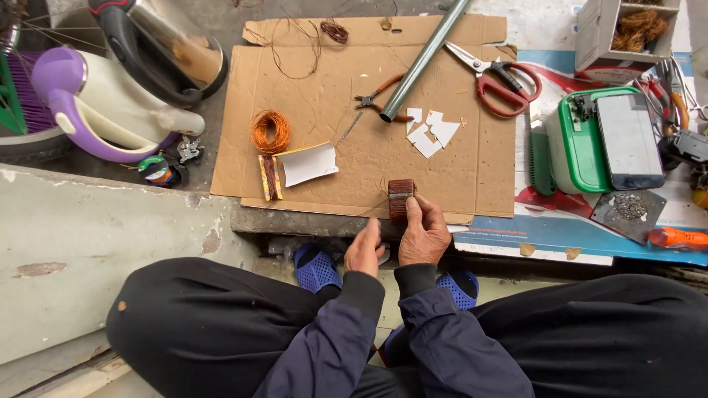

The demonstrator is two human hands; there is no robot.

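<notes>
We had a single view, from a camera worn on the person's head, tilted steeply down over the lap and facing forward across a flattened cardboard sheet (pixel 332 125) on the ground. It sat close: the knees filled the bottom of the frame, and the left hand (pixel 364 250) and right hand (pixel 423 234) lay just below centre, at the sheet's near edge. The top edge cut off two kettles (pixel 125 81) at left and a small box (pixel 627 33) at right. No second view overlapped it.
</notes>
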